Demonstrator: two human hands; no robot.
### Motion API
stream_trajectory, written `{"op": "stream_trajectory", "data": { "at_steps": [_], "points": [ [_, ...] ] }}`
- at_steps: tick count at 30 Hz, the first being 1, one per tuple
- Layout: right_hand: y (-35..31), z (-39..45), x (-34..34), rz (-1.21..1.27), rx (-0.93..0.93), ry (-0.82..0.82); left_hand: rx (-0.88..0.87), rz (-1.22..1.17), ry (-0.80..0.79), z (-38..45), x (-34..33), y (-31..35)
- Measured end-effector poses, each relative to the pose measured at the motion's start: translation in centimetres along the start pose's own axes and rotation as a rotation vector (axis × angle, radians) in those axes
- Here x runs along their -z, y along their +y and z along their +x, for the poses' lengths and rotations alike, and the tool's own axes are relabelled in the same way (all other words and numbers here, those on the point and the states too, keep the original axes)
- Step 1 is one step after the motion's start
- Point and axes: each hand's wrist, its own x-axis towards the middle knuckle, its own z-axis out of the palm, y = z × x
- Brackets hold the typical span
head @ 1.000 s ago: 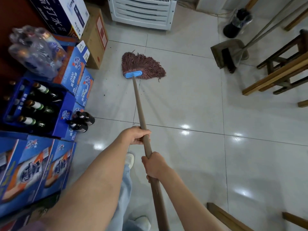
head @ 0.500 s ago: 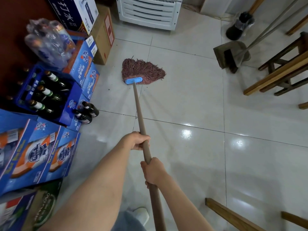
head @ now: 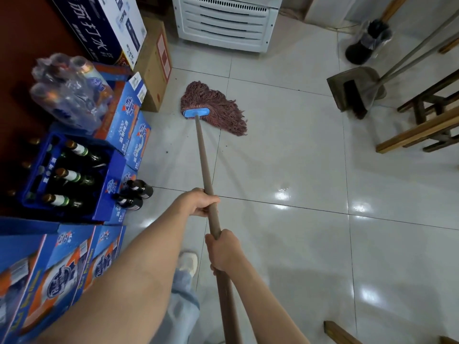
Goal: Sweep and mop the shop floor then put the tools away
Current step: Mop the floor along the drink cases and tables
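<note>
Your left hand (head: 198,202) is wrapped around the mop handle (head: 204,167), fingers curled over the top of the pole. Your right hand (head: 223,252) grips the same handle just below and behind it, nearer your body, with the pole running on under your right forearm and out of the bottom of the view. Both hands are closed firmly on the handle, a short stretch of bare pole showing between them.

Ahead of your left hand the handle slopes down and away to a blue clamp (head: 196,112), where the reddish-brown mop head (head: 213,108) lies spread flat on the pale tiled floor (head: 298,157), its strands fanned out to the right of the clamp.

Below your hands, a light shoe (head: 188,261) and a pale trouser leg (head: 181,306) show between your forearms.

To the left of your left hand stand two dark bottles (head: 135,194) on the floor, against a blue crate (head: 74,175) of green bottles and stacked blue cartons (head: 62,274). Beyond those, left of the mop head, sits a brown cardboard box (head: 155,63).

Far ahead of your hands is a white slatted appliance (head: 226,21). Well off to the right and ahead, a dustpan (head: 355,88) with a brush rests on the floor beside wooden furniture (head: 422,127).
</note>
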Motion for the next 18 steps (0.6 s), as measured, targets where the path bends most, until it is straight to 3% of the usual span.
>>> {"op": "stream_trajectory", "data": {
  "at_steps": [10,18],
  "points": [
    [-11.1,6.4,-0.2,0.13,-0.008,-0.018,-0.024,0.058,0.018,4.8,8.7,8.3],
    [-12.1,6.8,-1.6,0.111,-0.019,-0.045,-0.031,0.059,0.012,5.9,10.2,7.4]
  ]
}}
